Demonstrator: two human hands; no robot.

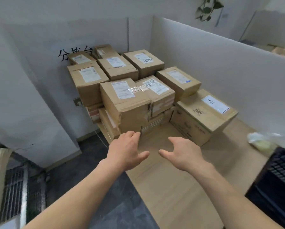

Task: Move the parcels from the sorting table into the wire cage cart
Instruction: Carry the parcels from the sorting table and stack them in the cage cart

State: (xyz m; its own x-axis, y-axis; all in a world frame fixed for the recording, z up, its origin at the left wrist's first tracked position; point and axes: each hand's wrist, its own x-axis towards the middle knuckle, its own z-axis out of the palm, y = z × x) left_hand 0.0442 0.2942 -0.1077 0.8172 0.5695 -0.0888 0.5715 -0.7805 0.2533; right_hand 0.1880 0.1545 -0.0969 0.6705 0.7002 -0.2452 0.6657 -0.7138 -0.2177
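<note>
Brown corrugated cardboard parcels (125,103) bear white printed labels (122,90). Light tan wooden sorting table (171,187). Off-white partition panels (221,71); black handwritten characters (67,54) on the left panel. Black slatted crate (275,184).

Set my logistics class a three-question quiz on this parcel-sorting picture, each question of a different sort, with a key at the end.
1. Pick one. On the sorting table, to the right of the parcels, lies: A) a clear plastic bag; B) a roll of tape; C) a pair of scissors.
2. True or false: the right hand grips one of the parcels.
3. Fill in: each parcel top in view carries a white ____.

Key: 1 A. 2 false, it reaches out over the table and holds nothing. 3 label.
</note>
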